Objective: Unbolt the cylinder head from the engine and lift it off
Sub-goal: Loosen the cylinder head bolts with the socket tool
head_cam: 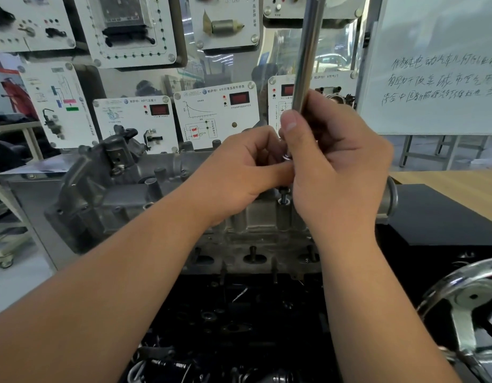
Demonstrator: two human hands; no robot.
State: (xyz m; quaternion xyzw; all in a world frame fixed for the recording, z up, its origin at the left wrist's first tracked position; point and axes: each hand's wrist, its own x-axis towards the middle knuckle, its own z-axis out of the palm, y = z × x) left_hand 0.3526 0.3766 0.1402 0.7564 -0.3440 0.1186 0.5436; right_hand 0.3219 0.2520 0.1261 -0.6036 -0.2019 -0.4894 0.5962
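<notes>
The grey aluminium cylinder head (123, 194) sits on the black engine block (239, 313) in the middle of the view. My right hand (333, 167) grips the lower end of a long chrome wrench handle (308, 51) that stands upright above a bolt hole (283, 200) near the head's right end. A dark socket bit (283, 192) pokes out below my fingers into that hole. My left hand (239, 172) pinches the tool's lower end beside the right hand; most of the joint is hidden by my fingers.
A chrome handwheel (466, 305) juts out at the lower right. Demo panels (217, 114) with sensors stand right behind the engine. A whiteboard (438, 67) is at the right, and a wooden table (455, 189) lies behind a black cover.
</notes>
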